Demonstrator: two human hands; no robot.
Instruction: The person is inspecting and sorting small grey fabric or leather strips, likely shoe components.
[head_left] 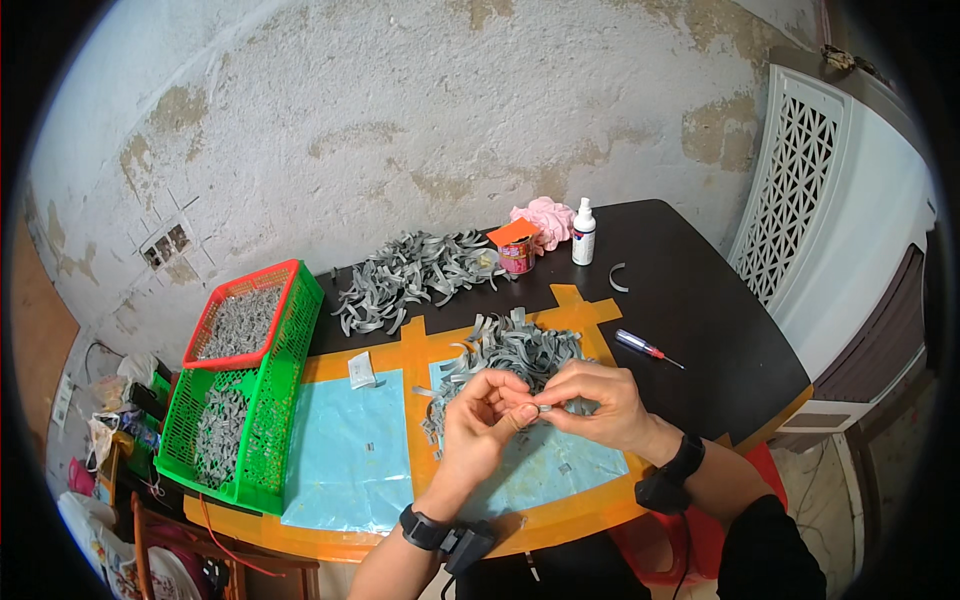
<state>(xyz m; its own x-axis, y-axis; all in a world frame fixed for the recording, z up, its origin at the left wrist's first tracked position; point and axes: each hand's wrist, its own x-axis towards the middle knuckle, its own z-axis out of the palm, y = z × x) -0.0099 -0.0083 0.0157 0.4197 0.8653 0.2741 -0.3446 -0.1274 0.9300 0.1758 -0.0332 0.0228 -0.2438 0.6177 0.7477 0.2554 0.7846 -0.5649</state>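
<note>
My left hand (485,418) and my right hand (600,402) meet over the near middle of the table, fingertips pinched together. Between them is a small light grey piece (544,408), mostly covered by the fingers, so its exact kind does not show. Just beyond my hands lies a heap of curved grey strips (515,345), partly hidden behind them. Under both hands, a light blue sheet (520,488) is held down with orange tape (560,518). Each wrist wears a black strap with a small device.
A larger strip pile (410,275) lies at the back. To the left, a red basket (292,300) rests on a green basket (262,440), both holding small grey pieces. A screwdriver (650,348), spray bottle (583,235), tin (516,258), pink cloth (545,220) and white packet (361,370) are around.
</note>
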